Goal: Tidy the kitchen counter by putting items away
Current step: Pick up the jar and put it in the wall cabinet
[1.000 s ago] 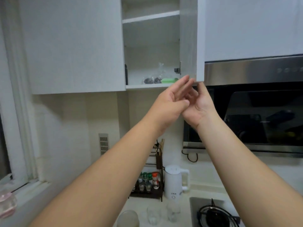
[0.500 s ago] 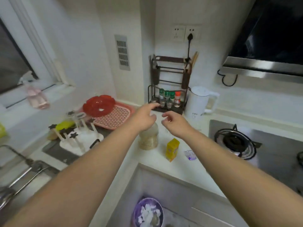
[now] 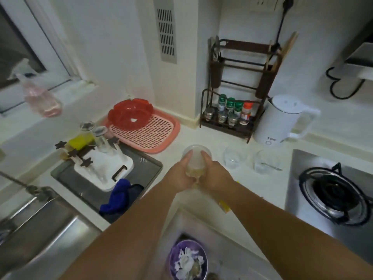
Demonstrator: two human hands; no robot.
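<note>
We note a pink spray bottle (image 3: 41, 98) on the window sill, blurred. Right of it, on the white desk (image 3: 203, 136), a red plastic basket (image 3: 130, 115) sits on a pink slotted tray (image 3: 149, 134). At centre, our left hand (image 3: 180, 174) and right hand (image 3: 215, 175) press against opposite sides of a clear lidded plastic jar (image 3: 196, 161); its base is hidden behind our fingers, so contact with the desk cannot be confirmed. Contents pale yellowish, not identifiable. A yellow box (image 3: 225, 206) is mostly hidden under the right forearm. Further right, two clear glass cups (image 3: 234, 157) stand near a white electric kettle (image 3: 282, 118).
</note>
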